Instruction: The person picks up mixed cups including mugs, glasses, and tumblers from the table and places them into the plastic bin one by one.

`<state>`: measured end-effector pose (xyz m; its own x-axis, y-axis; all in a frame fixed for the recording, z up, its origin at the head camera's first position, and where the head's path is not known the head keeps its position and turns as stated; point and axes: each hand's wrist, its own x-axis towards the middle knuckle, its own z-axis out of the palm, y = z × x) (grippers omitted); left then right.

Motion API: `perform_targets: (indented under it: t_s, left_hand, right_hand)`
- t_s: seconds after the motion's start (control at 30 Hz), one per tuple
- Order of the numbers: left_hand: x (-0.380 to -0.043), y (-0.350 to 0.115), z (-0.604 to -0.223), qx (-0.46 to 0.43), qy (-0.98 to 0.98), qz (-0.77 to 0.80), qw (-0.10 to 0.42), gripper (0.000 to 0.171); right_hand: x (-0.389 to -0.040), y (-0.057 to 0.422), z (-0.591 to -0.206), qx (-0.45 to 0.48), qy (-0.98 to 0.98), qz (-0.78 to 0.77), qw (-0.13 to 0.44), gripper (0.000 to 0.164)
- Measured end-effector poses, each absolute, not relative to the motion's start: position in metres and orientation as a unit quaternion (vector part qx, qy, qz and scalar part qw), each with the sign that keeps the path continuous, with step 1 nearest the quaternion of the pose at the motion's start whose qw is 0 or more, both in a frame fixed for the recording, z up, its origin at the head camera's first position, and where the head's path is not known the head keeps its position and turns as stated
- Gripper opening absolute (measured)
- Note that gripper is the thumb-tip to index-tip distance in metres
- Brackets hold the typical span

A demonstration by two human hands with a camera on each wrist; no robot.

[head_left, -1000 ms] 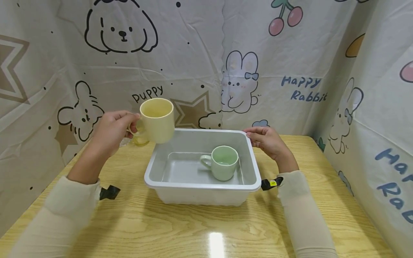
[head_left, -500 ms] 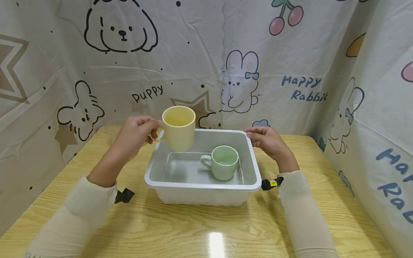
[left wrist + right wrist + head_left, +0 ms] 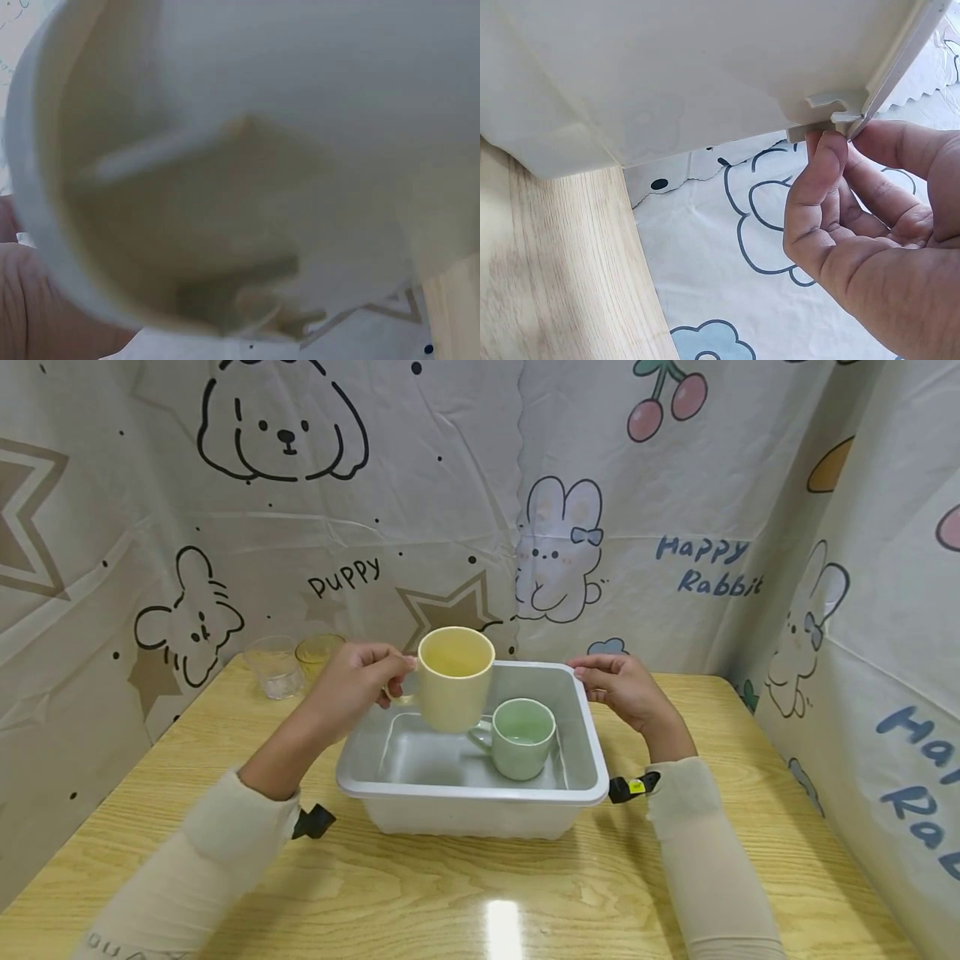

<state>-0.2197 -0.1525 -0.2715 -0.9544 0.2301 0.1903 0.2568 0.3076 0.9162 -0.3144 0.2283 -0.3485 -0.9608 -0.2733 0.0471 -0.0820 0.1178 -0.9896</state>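
In the head view my left hand (image 3: 358, 687) pinches the handle of a yellow mug (image 3: 453, 693), which hangs upright over the white basin (image 3: 472, 793). Inside that basin, toward its right side, stands a green mug (image 3: 521, 739) with its handle pointing left; the yellow mug's base overlaps this handle in the view. My right hand (image 3: 626, 689) grips the basin's rim at its back right corner. The right wrist view shows the thumb and fingers of the right hand (image 3: 870, 202) pinching the rim. Blurred basin wall (image 3: 337, 90) fills most of the left wrist view.
Behind the left hand, at the table's back left, stand a clear glass (image 3: 276, 668) and an amber glass (image 3: 318, 652). A printed cloth (image 3: 450, 485) walls the wooden table (image 3: 420, 893) at the back and both sides.
The left hand has carried the yellow mug right and down, from the basin's left edge to over its middle. The glasses at back left have come into clearer view. The right hand stays at the rim.
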Motion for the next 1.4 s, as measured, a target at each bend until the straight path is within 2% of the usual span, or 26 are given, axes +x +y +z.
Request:
perform_targets:
  t_s: [1.2, 1.4]
  left_hand:
    - [-0.215, -0.089, -0.294, -0.212, -0.781, -0.57, -0.14, 0.027]
    - [-0.215, -0.084, -0.296, -0.209, -0.801, -0.539, -0.155, 0.032]
  right_hand:
    - [-0.316, 0.227, -0.35, -0.125, 0.754, -0.64, 0.072, 0.037]
    - [-0.317, 0.229, -0.352, -0.122, 0.757, -0.638, 0.071, 0.037]
